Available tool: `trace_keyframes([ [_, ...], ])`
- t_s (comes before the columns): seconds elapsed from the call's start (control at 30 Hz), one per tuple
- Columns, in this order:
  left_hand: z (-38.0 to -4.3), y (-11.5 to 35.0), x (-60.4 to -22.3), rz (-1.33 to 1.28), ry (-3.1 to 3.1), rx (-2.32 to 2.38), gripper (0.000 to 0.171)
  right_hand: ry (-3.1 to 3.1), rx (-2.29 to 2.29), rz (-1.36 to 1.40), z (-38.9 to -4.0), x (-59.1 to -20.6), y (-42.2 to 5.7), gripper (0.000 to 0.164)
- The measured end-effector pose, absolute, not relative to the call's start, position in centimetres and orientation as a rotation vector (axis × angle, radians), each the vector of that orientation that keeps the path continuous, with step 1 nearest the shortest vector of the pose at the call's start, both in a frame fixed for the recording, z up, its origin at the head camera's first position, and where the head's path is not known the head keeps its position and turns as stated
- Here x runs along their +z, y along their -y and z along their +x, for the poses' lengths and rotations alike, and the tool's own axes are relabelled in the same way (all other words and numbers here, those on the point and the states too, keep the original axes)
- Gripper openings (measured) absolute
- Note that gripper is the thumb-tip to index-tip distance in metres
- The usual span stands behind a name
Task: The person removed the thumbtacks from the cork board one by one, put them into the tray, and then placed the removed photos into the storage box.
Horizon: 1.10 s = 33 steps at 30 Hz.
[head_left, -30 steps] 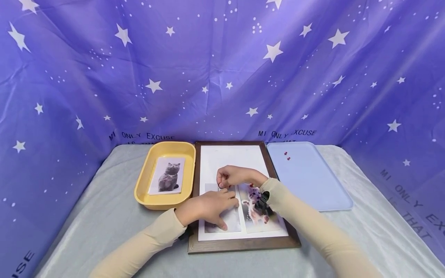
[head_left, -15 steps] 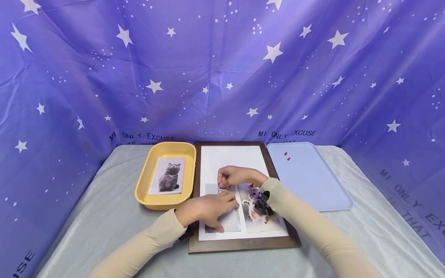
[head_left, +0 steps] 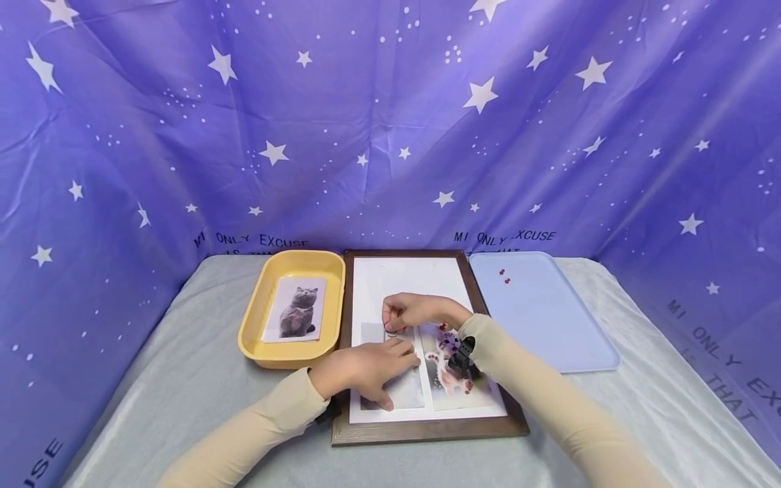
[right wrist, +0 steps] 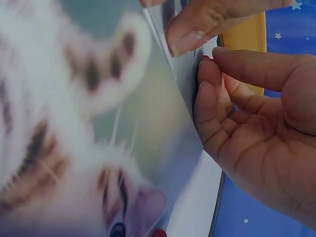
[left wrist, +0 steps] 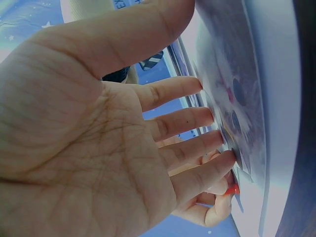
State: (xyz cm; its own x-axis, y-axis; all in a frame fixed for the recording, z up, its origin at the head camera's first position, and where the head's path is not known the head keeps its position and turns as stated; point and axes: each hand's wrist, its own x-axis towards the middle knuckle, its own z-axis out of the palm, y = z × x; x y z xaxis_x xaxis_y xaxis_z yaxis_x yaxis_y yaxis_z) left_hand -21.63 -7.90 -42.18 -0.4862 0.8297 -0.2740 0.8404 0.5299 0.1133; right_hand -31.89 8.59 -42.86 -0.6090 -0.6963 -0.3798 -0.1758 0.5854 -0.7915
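Note:
A brown-framed white board (head_left: 421,274) bears two cat photos side by side. My left hand (head_left: 378,369) rests its spread, fairly straight fingertips on the left photo (head_left: 405,393), covering much of it. At that photo's top edge my right hand (head_left: 411,310) pinches a red push pin (left wrist: 232,189) between thumb and fingertips; only a bit of the pin's red shows in the right wrist view. How deep its point sits is hidden. The right photo (head_left: 451,386), of a kitten, lies under my right wrist, with a red pin (head_left: 443,327) at its top edge.
On the left stands a yellow tray (head_left: 259,349) with a grey cat photo (head_left: 297,312) in it. To the right a pale blue tray (head_left: 549,318) carries loose red push pins (head_left: 504,276). A starry purple cloth (head_left: 366,135) hangs behind the table.
My left thumb has shifted slightly left on the photo. My right hand has moved a touch to the right, still pinching at the photo's top edge.

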Motion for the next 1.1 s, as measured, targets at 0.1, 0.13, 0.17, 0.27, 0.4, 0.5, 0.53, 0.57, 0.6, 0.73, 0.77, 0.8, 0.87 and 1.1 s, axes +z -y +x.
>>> trace_keyframes([
  [0.1,-21.61,7.89,-42.24,1.397,-2.48,-0.056,0.081,-2.081,-0.952,-0.729,-32.13,-43.16,-8.75,0.008],
  [0.13,-21.6,7.89,-42.26,1.397,-2.48,-0.056,0.081,-2.07,-0.952,-0.742,-32.2,-43.23,-8.79,0.009],
  [0.17,-21.61,7.9,-42.29,1.397,-2.482,-0.056,0.081,-2.062,-0.956,-0.752,-32.26,-43.27,-8.83,0.01],
  [0.27,-21.64,7.95,-42.26,1.397,-2.483,-0.048,0.082,-2.038,-0.964,-0.765,-32.36,-43.29,-8.9,0.013],
  [0.4,-21.7,8.02,-42.29,1.402,-2.481,-0.031,0.081,-2.021,-0.969,-0.753,-32.32,-43.22,-8.85,0.018],
  [0.5,-21.76,8.03,-42.32,1.407,-2.477,-0.025,0.081,-2.029,-0.964,-0.75,-32.3,-43.22,-8.81,0.02],
  [0.53,-21.76,8.04,-42.28,1.406,-2.476,-0.025,0.082,-2.032,-0.965,-0.75,-32.3,-43.23,-8.83,0.02],
  [0.57,-21.79,8.04,-42.27,1.405,-2.473,-0.022,0.082,-2.033,-0.967,-0.748,-32.3,-43.24,-8.86,0.02],
  [0.6,-21.79,8.05,-42.26,1.404,-2.47,-0.02,0.082,-2.035,-0.967,-0.748,-32.32,-43.25,-8.9,0.02],
  [0.73,-21.86,8.13,-42.14,1.399,-2.459,-0.018,0.084,-2.035,-0.979,-0.751,-32.41,-43.39,-9.12,0.02],
  [0.77,-21.91,8.15,-42.17,1.399,-2.456,-0.016,0.084,-2.034,-0.98,-0.754,-32.44,-43.43,-9.17,0.02],
  [0.8,-21.91,8.18,-42.15,1.398,-2.454,-0.015,0.084,-2.031,-0.982,-0.76,-32.49,-43.5,-9.2,0.02],
  [0.87,-21.94,8.22,-42.16,1.393,-2.45,-0.015,0.085,-2.028,-0.986,-0.771,-32.55,-43.64,-9.21,0.019],
  [1.1,-21.9,8.23,-42.06,1.375,-2.439,0.008,0.086,-2.019,-0.996,-0.771,-32.73,-43.88,-9.21,0.017],
])
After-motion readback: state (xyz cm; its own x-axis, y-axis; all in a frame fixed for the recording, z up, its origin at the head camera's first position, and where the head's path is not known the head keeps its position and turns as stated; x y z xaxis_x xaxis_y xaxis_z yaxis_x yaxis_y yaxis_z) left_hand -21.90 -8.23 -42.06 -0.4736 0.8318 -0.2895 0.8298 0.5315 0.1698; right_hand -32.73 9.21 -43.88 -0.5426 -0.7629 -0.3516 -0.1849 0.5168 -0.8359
